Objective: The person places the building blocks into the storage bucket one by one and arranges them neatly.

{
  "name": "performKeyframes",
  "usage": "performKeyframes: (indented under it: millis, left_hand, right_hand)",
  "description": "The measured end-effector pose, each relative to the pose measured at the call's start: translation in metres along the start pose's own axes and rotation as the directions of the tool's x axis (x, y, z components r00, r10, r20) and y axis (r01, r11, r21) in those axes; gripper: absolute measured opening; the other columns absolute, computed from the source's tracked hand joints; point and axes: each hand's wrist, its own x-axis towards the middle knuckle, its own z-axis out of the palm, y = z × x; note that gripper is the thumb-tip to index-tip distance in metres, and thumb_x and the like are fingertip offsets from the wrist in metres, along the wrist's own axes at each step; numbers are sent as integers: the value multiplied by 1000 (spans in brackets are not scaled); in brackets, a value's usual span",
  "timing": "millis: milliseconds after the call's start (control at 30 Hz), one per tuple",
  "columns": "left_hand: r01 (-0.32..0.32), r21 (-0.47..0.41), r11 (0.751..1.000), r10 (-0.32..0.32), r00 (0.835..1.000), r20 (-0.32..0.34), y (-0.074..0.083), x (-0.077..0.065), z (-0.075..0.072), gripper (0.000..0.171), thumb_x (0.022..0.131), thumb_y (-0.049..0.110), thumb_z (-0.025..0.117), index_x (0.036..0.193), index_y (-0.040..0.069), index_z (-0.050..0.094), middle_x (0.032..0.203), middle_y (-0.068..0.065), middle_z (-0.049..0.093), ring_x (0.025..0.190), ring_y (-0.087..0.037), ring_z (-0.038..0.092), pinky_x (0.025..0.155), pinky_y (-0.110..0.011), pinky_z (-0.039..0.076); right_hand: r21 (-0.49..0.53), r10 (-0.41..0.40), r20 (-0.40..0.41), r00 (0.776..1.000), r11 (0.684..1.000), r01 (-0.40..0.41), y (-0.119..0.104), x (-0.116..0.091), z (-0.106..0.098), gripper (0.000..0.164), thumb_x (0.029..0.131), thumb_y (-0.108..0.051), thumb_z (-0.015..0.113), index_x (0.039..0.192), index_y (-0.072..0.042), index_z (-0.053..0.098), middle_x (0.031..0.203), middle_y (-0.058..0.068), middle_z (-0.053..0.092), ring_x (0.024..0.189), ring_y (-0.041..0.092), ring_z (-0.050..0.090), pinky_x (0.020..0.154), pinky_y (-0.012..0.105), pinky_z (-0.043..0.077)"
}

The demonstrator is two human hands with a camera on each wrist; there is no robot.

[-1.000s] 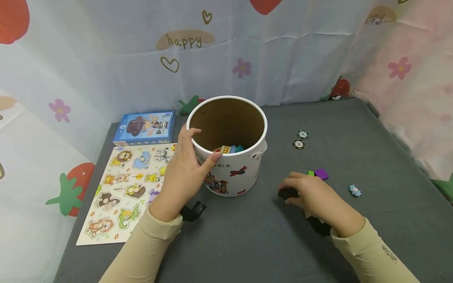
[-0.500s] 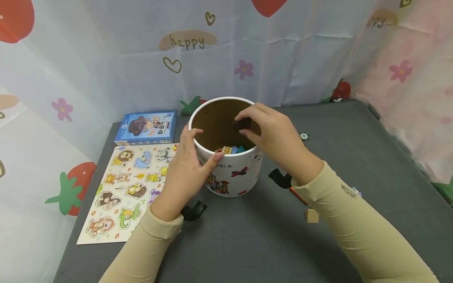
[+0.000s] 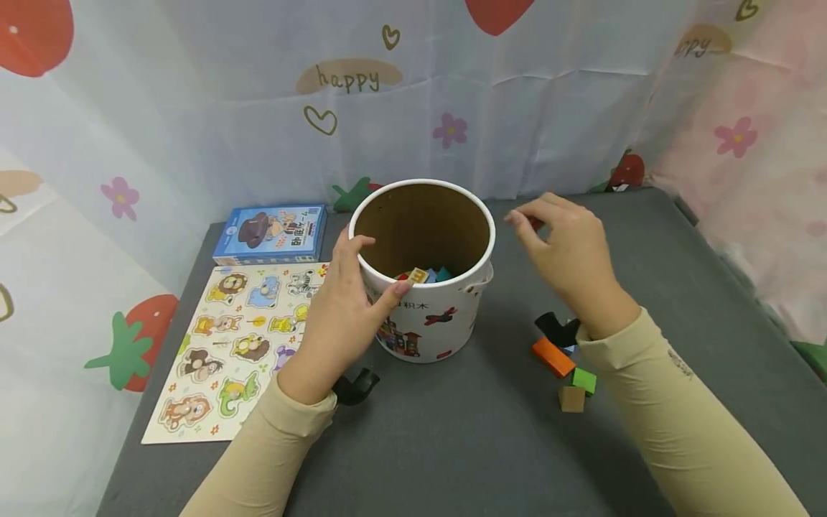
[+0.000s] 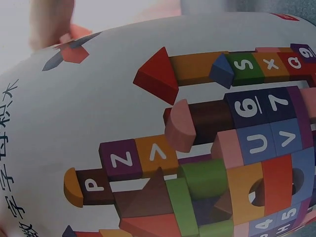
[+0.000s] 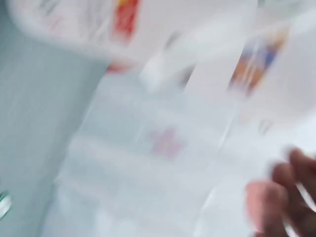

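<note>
A white bucket (image 3: 423,316) printed with toy-block pictures stands upright in the head view. Blocks (image 3: 420,276) lie inside it, only partly visible. My left hand (image 3: 339,301) grips its near-left rim, thumb outside and fingers over the edge. Right of the bucket, apart from it, my right hand (image 3: 568,248) hangs with loosely curled fingers; no block shows clearly between them. Under its wrist lie an orange block (image 3: 553,357), a green block (image 3: 584,381) and a plain wooden block (image 3: 571,399). The left wrist view shows the bucket's printed wall (image 4: 113,98); the right wrist view is blurred.
Left of the bucket lie a blue game box (image 3: 271,235) and an animal picture board (image 3: 226,359) on the grey table (image 3: 439,445). A printed curtain (image 3: 258,143) hangs behind. The right arm covers part of the table.
My right hand carried a dark brown block from the table into the bucket's mouth, then came out to the right; that block no longer shows. The left hand keeps its grip on the rim.
</note>
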Motion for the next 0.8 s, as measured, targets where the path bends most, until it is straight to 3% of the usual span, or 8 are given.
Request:
performKeyframes:
  millis: [67, 133, 200, 400, 467, 633, 733, 800]
  left_hand:
    - [-4, 1, 1000, 4, 1000, 1, 0, 1, 1, 81, 84, 70, 49, 141, 18, 23, 158, -1, 10, 124, -31, 42, 83, -52, 47]
    - [-2, 3, 1000, 2, 1000, 5, 1, 1, 2, 82, 84, 71, 49, 141, 18, 23, 158, 0, 9, 124, -31, 42, 83, -52, 47]
    - [1, 6, 1000, -1, 1000, 6, 1, 0, 1, 82, 84, 71, 48, 141, 18, 23, 158, 0, 9, 124, -31, 42, 83, -52, 46]
    - [-6, 11, 1000, 6, 1000, -2, 2, 0, 0, 82, 84, 70, 50, 141, 18, 23, 157, -1, 10, 124, -32, 42, 82, -54, 46]
    - [-6, 9, 1000, 6, 1000, -3, 2, 0, 1, 82, 84, 70, 50, 141, 18, 24, 157, -1, 10, 123, -32, 42, 82, -54, 46]
    - [-9, 1, 1000, 9, 1000, 3, 2, 0, 2, 82, 84, 70, 51, 141, 18, 24, 157, 0, 10, 123, -32, 42, 82, -53, 47]
    - [-19, 4, 1000, 19, 1000, -3, 1, 0, 2, 82, 84, 70, 51, 141, 18, 24, 157, -1, 11, 123, -31, 42, 81, -52, 47]
    - [-23, 8, 1000, 23, 1000, -10, 1, 0, 1, 81, 84, 70, 51, 141, 18, 24, 157, -1, 12, 122, -31, 42, 80, -52, 48]
  right_hand:
    - [-80, 118, 100, 988, 991, -110, 23, -9, -9, 23, 95, -34, 59, 95, -16, 73, 87, -2, 66, 71, 16, 55, 63, 37, 41]
    - [-164, 204, 223, 953, 972, -170, 46, -19, -16, 22, 95, -33, 60, 98, -15, 73, 88, 1, 68, 70, 17, 58, 59, 38, 43]
    - [-224, 239, 336, 911, 960, -170, 68, -29, -21, 18, 94, -27, 62, 101, -14, 72, 89, 3, 68, 70, 19, 60, 59, 40, 46]
    - [-289, 251, 664, 704, 955, -68, 110, -65, -17, 33, 83, -19, 74, 115, -9, 68, 107, 11, 66, 92, 29, 61, 74, 50, 48]
    - [-278, 228, 704, 673, 960, -35, 115, -76, -12, 39, 79, -17, 78, 115, -7, 67, 110, 14, 64, 93, 31, 60, 76, 51, 48]
    - [-264, 168, 683, 711, 964, 25, 112, -91, 1, 36, 72, -11, 82, 105, -6, 69, 97, 10, 61, 79, 24, 59, 67, 44, 50]
    - [-304, 179, 621, 763, 952, 25, 102, -83, -4, 31, 74, -13, 80, 102, -7, 68, 94, 9, 60, 75, 24, 58, 65, 45, 50]
    - [-322, 174, 549, 817, 946, 15, 89, -69, -12, 30, 78, -14, 78, 105, -7, 67, 97, 11, 60, 78, 27, 60, 67, 48, 50]
